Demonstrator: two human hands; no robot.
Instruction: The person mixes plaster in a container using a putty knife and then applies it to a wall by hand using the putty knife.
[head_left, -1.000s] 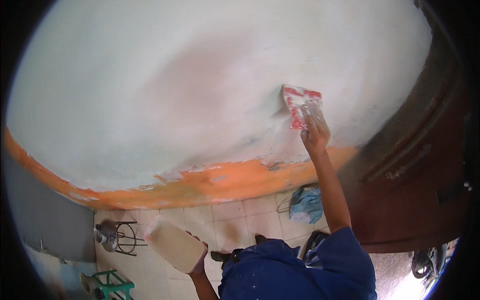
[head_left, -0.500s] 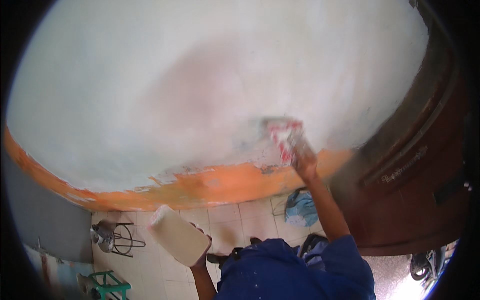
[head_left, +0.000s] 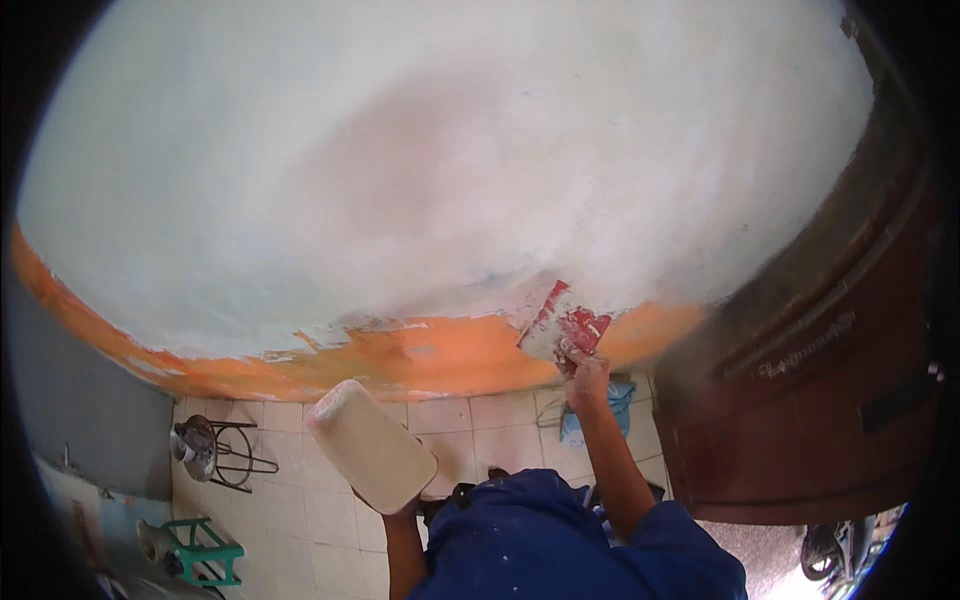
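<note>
My right hand [head_left: 584, 376] grips a red putty knife [head_left: 582, 326] whose blade is smeared with white putty. The blade is tilted in front of the lower wall, near where the whitish coat [head_left: 600, 190] meets an orange band [head_left: 460, 352]; I cannot tell whether it touches. Lower left of it, my left hand [head_left: 402, 508] holds up a cream, rounded rectangular tray [head_left: 372, 452]. White residue covers the tray's far end. Most of the left hand's fingers are hidden behind the tray.
A round stool [head_left: 232, 452] with a pot-like thing on it and a green stool [head_left: 208, 552] stand at left on the tiled floor [head_left: 330, 515]. A blue plastic bag [head_left: 612, 412] lies by the wall. At right is a dark red door [head_left: 800, 420]; a motorcycle [head_left: 825, 550] shows beyond.
My right hand has drawn the putty knife down and slightly toward me, from the white wall toward the orange band. The knife has turned. The left hand still holds the tray.
</note>
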